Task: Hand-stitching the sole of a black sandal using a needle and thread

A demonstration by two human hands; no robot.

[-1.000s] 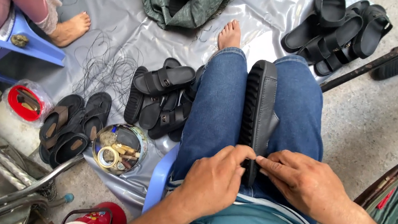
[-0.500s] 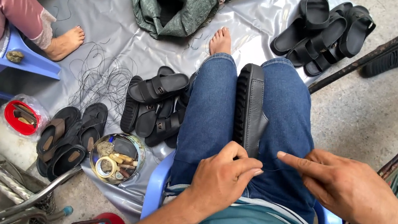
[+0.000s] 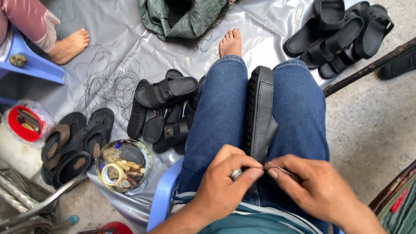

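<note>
**Black sandal on lap, needle at its heel end**

Item: black leather-look sandal (image 3: 261,107), lying lengthwise in the gap between the denim-clad thighs, sole edge up, toe end pointing away from the wearer.

Hands: left hand (image 3: 223,182) closed, pinching a small metal tool at the sandal's near end; right hand (image 3: 315,188) closed on a thin metal needle (image 3: 280,168), its tip meeting the left fingertips. A second ago both hands lay flatter on the sandal, and half a second ago the right was clear of it; now they have drawn together at one point, which reads as a stitch being set.

Surroundings: blue plastic chair (image 3: 163,201) beneath; grey plastic sheet (image 3: 122,37) on the floor; heap of black sandals (image 3: 164,106) left of the knee; second heap (image 3: 342,35) far right; round tin of oddments (image 3: 123,165); tangled black thread (image 3: 110,76); green sack (image 3: 180,0); another person's pink sleeve (image 3: 5,2).
</note>
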